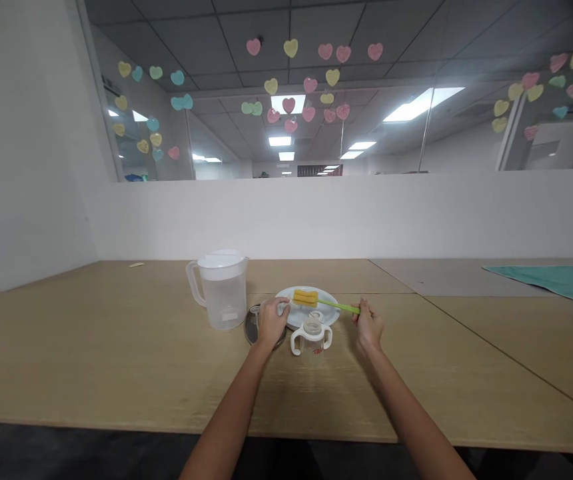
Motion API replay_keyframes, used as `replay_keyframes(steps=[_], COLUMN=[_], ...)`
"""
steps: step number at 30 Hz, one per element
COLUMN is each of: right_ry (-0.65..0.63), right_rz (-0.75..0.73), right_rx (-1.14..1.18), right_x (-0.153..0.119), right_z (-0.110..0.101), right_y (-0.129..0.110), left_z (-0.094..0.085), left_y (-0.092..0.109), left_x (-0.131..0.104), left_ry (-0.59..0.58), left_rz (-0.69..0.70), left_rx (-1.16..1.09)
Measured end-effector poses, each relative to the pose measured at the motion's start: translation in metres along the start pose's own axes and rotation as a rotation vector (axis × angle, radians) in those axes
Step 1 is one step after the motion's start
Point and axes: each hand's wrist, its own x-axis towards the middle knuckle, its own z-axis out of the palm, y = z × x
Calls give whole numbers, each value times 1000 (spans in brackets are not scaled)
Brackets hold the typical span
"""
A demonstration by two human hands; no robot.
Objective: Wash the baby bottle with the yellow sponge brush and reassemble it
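Note:
My right hand [369, 325] is closed around the green handle of a sponge bottle brush [305, 298], whose yellow head points left over a white plate [332, 319]. My left hand [272, 321] pinches a small, clear whitish piece [291, 303] against the tip of the sponge; its exact kind is too small to make out. Between my hands, on the near side of the plate, a clear baby bottle [312, 339] with two white handles stands upright and uncapped. A small white ring-like part [316, 316] shows on the plate behind it.
Under my left wrist lies a dark round tray [251, 332] with a small clear part on it. A translucent pitcher [224, 293] stands to its left. Farther off are a flat pale scrap [136, 265] and, at the right, a teal cloth [551, 277]. A white wall [366, 217] closes the table's back.

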Motion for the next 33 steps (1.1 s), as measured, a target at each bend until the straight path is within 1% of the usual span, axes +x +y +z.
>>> replay_keyframes(steps=[3,6,8,10,12,14,17,20,22,24,26,29,33], right_ry=[-20,-42,-55,-33,27,85,124,111,67,-3,-69,-92,-49], right_rz=[40,34,35,48,63,68,23,-67,-140,-218,-291,-383,-470], right_rx=[10,-20,-7,31,66,76,26,-81,-179,-280,-363,-455,-530], right_x=[1,1,1,3,4,6,7,5,2,-3,-6,-6,6], right_z=[2,3,4,3,1,-1,-3,-2,-1,1,3,5,8], right_y=[3,5,5,4,4,3,0,-5,-8,-12,-16,-24,-31], left_z=[0,0,-2,-4,-6,-9,-13,-14,-12,-10,-9,-8,-7], left_y=[-2,-2,-2,-4,-9,-14,-23,-27,-27,-25,-23,-23,-25], left_x=[0,0,0,0,0,0,-1,-2,-3,-4,-5,-5,-6], left_ry=[42,71,106,149,192,197,122,25,-62,-141,-195,-235,-247], left_rz=[-15,-17,-19,-43,-111,-194,-266,-298,-308,-307,-308,-315,-310], left_rx=[-164,-233,-230,-213,-160,-50,91,156,208,259,307,368,428])
